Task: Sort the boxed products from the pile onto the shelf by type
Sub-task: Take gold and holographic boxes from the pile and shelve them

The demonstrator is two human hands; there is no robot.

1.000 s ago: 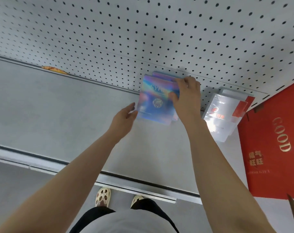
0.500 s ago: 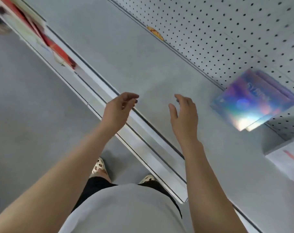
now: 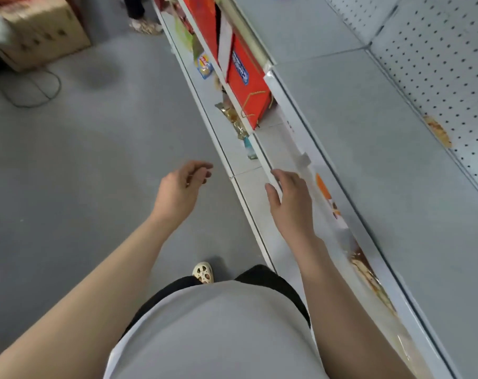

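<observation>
Both the left hand (image 3: 181, 187) and right hand (image 3: 291, 199) hang loose-fingered and hold nothing, the right over the shelf (image 3: 369, 138) front edge, the left above bare floor (image 3: 82, 173).

the cardboard box (image 3: 41, 34) was motion-blurred and cut by the top edge. the red boxes (image 3: 246, 77) sat half hidden under the shelf (image 3: 369, 132), print unreadable. only 1 shoe (image 3: 203, 272) showed; the torso hid the other.

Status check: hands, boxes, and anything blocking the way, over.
Left hand loosely curled, holding nothing. Right hand open over the shelf edge, holding nothing. Red boxes stand on the lower shelf ahead. Nothing between the hands and them.
</observation>
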